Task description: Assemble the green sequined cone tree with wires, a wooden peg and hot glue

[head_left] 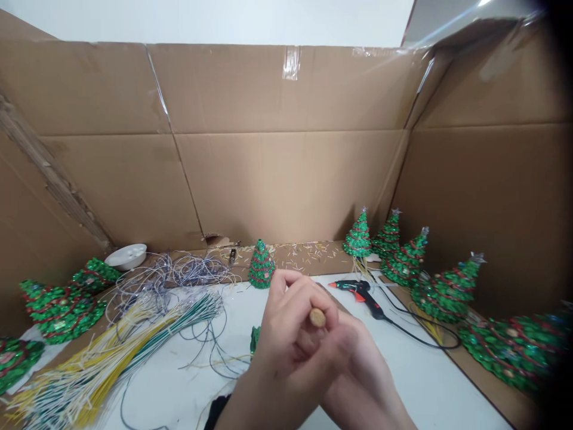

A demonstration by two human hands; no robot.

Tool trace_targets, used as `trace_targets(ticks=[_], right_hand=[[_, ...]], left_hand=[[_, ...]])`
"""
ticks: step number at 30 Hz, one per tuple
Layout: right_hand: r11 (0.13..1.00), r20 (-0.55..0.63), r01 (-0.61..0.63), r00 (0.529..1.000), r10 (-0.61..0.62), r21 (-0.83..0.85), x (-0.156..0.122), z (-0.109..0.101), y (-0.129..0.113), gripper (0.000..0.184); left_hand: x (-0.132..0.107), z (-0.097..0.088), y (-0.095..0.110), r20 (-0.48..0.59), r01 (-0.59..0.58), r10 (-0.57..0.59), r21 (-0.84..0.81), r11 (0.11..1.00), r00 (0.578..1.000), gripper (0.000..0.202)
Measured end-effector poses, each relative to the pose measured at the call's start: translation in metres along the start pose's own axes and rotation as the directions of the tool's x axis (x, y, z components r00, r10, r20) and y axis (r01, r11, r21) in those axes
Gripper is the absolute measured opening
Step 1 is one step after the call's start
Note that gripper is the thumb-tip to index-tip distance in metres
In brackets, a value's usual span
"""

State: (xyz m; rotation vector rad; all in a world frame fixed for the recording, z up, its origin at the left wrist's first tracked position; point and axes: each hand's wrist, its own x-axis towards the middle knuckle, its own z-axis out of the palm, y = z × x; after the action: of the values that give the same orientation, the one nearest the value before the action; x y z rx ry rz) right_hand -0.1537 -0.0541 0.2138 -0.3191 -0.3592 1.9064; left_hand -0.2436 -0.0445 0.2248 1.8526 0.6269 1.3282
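Observation:
My left hand (pixel 290 346) is closed in the middle of the view, its fingers curled and its thumb towards me. The round, tan end of a wooden-looking stick (pixel 317 317) pokes out between its fingers; the rest is hidden. Pressed behind and against it is my right hand (pixel 362 352), whose fingers are mostly covered. A bit of something green (pixel 255 339) shows past the left hand's edge, with thin wires near it; whether it is held cannot be told. Just beyond the hands, a small green Christmas tree decoration (pixel 261 266) stands upright, without a star on top.
A black glue gun (pixel 360 294) with a cord lies right of the hands. Bundled yellow, white and green wires (pixel 111 352) and tangled wire lie left. Several decorated trees (pixel 447 289) line both sides. A white bowl (pixel 128 257) sits back left. Cardboard walls (pixel 286 179) enclose the table.

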Motion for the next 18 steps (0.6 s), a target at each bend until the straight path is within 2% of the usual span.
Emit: trace_targets(ticks=[3,6,11,14,18], right_hand=[[1.000,0.022,-0.012,1.000,0.011,0.012,0.0010,-0.0011,-0.0004,0.003],[0.997,0.048,-0.043,0.998,0.041,0.056,0.0011,-0.0025,-0.0004,0.004],[0.997,0.008,-0.045,0.999,0.044,0.060,-0.0011,-0.0052,0.0002,0.009],[0.999,-0.017,-0.030,0.999,0.030,0.044,-0.0012,-0.0065,0.0002,0.014],[1.000,-0.026,-0.007,1.000,0.007,0.003,0.0001,-0.0074,0.0011,0.010]], left_hand=[[-0.0006,0.0006,0.0014,-0.010,-0.051,0.052,0.083,0.995,0.999,0.020],[-0.0007,0.0012,0.0012,-0.003,-0.107,0.108,0.149,0.983,0.994,0.019],[-0.0008,0.0019,0.0017,-0.007,-0.148,0.155,0.246,0.958,0.988,0.022],[-0.0007,0.0024,0.0027,-0.003,-0.144,0.150,0.248,0.958,0.989,0.024],[-0.0007,0.0013,0.0036,0.011,-0.110,0.110,0.189,0.976,0.994,0.027]])
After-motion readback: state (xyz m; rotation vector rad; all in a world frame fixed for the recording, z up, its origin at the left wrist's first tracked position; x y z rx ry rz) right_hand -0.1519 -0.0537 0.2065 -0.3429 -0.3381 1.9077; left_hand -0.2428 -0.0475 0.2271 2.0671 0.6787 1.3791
